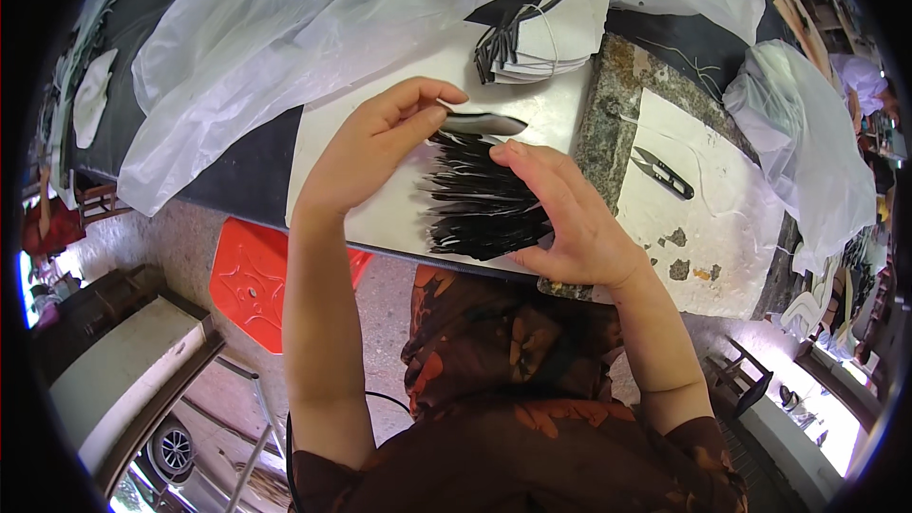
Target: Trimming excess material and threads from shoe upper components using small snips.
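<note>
Between the thumb and fingers of my left hand (pixel 366 147) is the left end of a thin, dark, curved piece (pixel 492 124) with a pale grey face. It lies along the far end of a stack of thin black-edged pieces (pixel 480 195), fanned with pale slivers showing between them. My right hand (pixel 584 223) closes round the right side of that stack, forefinger at its far end and thumb at its near end. Under the stack is a white board (pixel 328 157) at the table's near edge. The material of the pieces cannot be made out.
Beyond the stack lies a string-tied bundle of white, black-edged pieces (pixel 551 43). Thread snips (pixel 663 174) rest on a white sheet (pixel 722 228) over a stone slab (pixel 608 95) at right. Clear plastic bags (pixel 285 28) spread across the far left. A red stool (pixel 249 275) stands below.
</note>
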